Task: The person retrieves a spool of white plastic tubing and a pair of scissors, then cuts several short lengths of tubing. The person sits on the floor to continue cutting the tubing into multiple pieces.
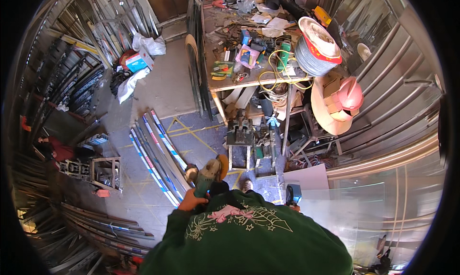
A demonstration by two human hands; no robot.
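Note:
Fingers wrapped round the body of an angle grinder (205, 180), my left hand (190, 201) holds it up in front of my green sweater. An orange-tan disc (223, 166) shows at the grinder's upper end. On my other side, only a sliver of my right hand (295, 208) comes out past the sweater. Right above it is a small dark object with a light blue face (293, 194); its kind is unclear. My right fingers are mostly hidden, so their grip on it does not show.
Long striped metal strips (153, 162) lie on the floor at left. Ahead stands a cluttered workbench (218, 87) with a wire spool (311, 54); a pink hard hat (350, 93) is beside it. Small machines (239, 131) stand below. Glass sheets (364, 203) are at right. Another person (62, 150) is far left.

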